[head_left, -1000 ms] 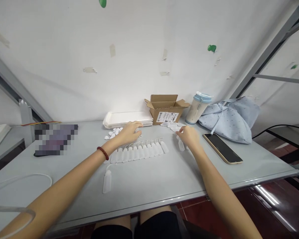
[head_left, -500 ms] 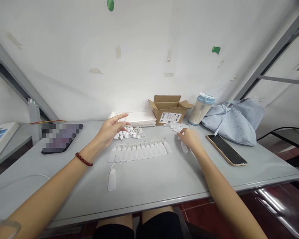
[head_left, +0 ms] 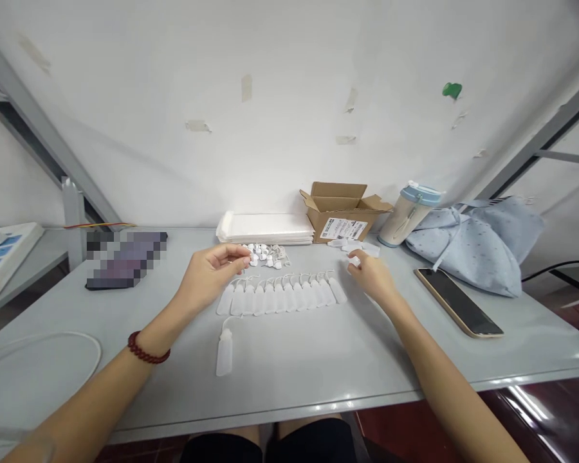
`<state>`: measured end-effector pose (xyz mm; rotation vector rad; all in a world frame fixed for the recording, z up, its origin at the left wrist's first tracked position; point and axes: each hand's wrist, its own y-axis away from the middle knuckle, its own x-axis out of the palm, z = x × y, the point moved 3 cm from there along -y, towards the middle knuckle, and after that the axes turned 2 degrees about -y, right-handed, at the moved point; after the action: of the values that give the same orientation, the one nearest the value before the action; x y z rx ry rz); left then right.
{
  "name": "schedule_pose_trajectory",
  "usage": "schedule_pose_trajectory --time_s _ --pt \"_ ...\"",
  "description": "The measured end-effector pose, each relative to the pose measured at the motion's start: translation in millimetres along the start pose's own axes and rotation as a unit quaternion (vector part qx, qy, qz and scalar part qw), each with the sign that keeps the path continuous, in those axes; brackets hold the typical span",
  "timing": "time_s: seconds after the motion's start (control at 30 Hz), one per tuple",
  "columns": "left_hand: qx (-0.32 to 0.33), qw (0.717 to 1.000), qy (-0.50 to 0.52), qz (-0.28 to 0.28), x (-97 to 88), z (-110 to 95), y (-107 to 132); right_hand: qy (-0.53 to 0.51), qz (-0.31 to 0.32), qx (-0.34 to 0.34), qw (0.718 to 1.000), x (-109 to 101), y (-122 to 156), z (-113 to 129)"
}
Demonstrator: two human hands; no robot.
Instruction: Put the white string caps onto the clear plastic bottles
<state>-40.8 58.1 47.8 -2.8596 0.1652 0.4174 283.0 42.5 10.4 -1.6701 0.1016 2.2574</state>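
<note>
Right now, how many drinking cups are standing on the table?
1. The cup with a blue lid stands at the back of the table, between the cardboard box and the blue cloth bag. None looks hidden.

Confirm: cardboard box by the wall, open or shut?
Open. The cardboard box has its top flaps splayed outward; what is inside cannot be seen.
</note>
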Motion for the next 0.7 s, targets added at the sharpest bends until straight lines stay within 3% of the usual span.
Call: schedule_pose_trajectory --time_s 0.23,0.4,0.53,0.7 --pt "0.034 0.999 -0.022 0.026 6.3 -12.2 14.7 -0.141 -0.073 -0.078 0.984 1.3 19.2 26.5" --pt "0.067 0.994 -0.044 0.072 14.3 -16.8 21.6 -0.219 -0.105 -0.22 0.945 5.1 49.2 60.2" --pt "0.067 0.992 -0.033 0.099 21.0 -18.8 27.2 -0.225 -0.108 -0.353 0.902 6.1 72.2 80.9" --pt "0.063 0.991 -0.031 0.116 29.7 -14.9 31.0 -0.241 -0.091 -0.424 0.868 4.7 81.8 87.2"
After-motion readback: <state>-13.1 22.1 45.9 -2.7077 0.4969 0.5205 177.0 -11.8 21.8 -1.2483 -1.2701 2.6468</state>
